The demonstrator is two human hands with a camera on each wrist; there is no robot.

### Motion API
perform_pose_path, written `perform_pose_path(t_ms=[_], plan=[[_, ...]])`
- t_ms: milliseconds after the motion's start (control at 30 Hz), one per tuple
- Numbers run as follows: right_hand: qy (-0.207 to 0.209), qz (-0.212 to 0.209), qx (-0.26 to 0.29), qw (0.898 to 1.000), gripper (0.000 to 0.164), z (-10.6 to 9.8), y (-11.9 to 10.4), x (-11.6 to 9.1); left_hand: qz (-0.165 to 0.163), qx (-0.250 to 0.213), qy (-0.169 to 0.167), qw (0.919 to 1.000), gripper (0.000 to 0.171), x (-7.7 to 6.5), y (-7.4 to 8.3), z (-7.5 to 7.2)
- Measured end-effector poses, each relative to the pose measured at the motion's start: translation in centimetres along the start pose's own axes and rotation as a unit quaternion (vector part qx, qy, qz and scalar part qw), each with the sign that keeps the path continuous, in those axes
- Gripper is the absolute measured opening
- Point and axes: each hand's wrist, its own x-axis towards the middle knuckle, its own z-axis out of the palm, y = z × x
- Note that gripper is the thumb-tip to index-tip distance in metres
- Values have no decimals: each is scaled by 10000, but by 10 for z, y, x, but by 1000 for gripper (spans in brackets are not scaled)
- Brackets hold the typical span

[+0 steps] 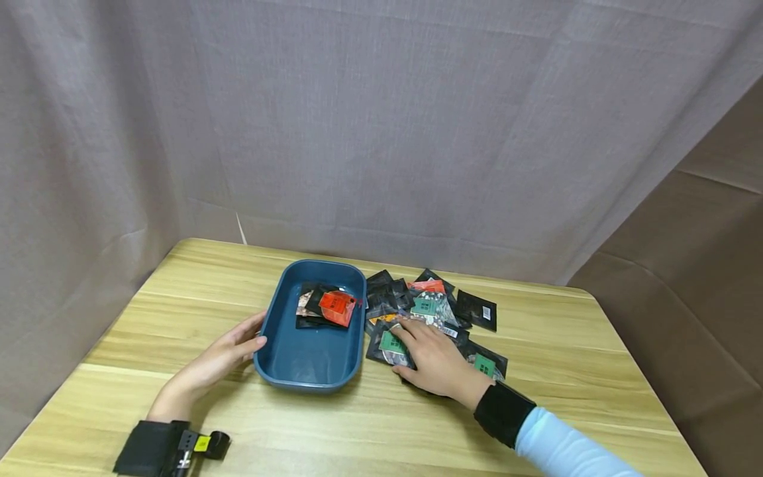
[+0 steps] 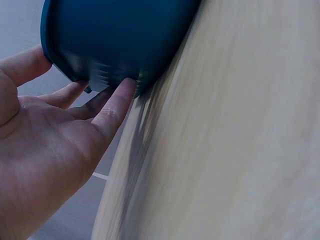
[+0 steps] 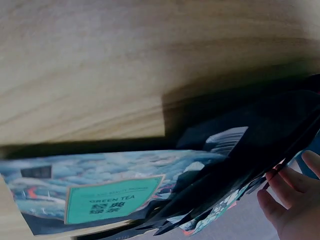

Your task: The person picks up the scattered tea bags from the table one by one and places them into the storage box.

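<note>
My left hand [image 1: 223,354] holds the left side of a deep blue plastic bin [image 1: 306,361], thumb at the rim and fingertips against the outer wall below it in the left wrist view. Inside the bin lie several tea packets, with a red-labelled packet [image 1: 337,308] on top. My right hand [image 1: 438,358] lies over the pile of black tea packets to the bin's right, fingertips at a green-labelled packet [image 1: 390,344]. In the right wrist view, its fingertips [image 3: 275,175] are at the packets' edge, beside a packet labelled green tea [image 3: 112,200].
Other packets spread right of the bin, among them a black packet [image 1: 477,310] with a white barcode and a green-labelled packet [image 1: 485,363] by my right wrist. The wooden table [image 1: 566,404] ends at a grey cloth backdrop [image 1: 369,132].
</note>
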Motion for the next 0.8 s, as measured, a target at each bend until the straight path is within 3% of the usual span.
perform_pose_path(t_ms=[467, 633, 800], plan=[[353, 201, 41, 9992, 67, -21, 6, -4, -33, -32, 6, 10000, 67, -1, -1, 1], [669, 238, 71, 9975, 70, -38, 13, 6, -17, -36, 6, 10000, 67, -1, -1, 1], [702, 195, 175, 9972, 69, -51, 14, 22, 1, 4, 8, 10000, 67, -1, -1, -1]])
